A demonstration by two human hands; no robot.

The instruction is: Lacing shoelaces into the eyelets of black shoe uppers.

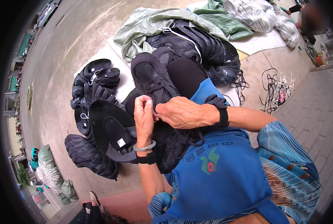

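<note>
A black shoe upper (151,76) with a mesh toe and black laces rests on my lap, its toe pointing away from me. Both hands meet at its near end. The fingers of my left hand (144,116) are pinched together. My right hand (187,113) is closed close beside it, thumb and forefinger pressed together. Whatever lies between the fingertips is too small or hidden to make out. More black uppers, one with its dark lining and a white label (121,142) showing, lie under and beside my left wrist; a laced black upper (175,147) sits below my hands.
Bundles of black uppers (95,80) tied with white cord lie at left. A larger heap (218,56) lies ahead, partly under a grey-green woven sack (166,18). Loose black and white laces (276,89) lie on the ground at right. Another person (314,18) is at far right.
</note>
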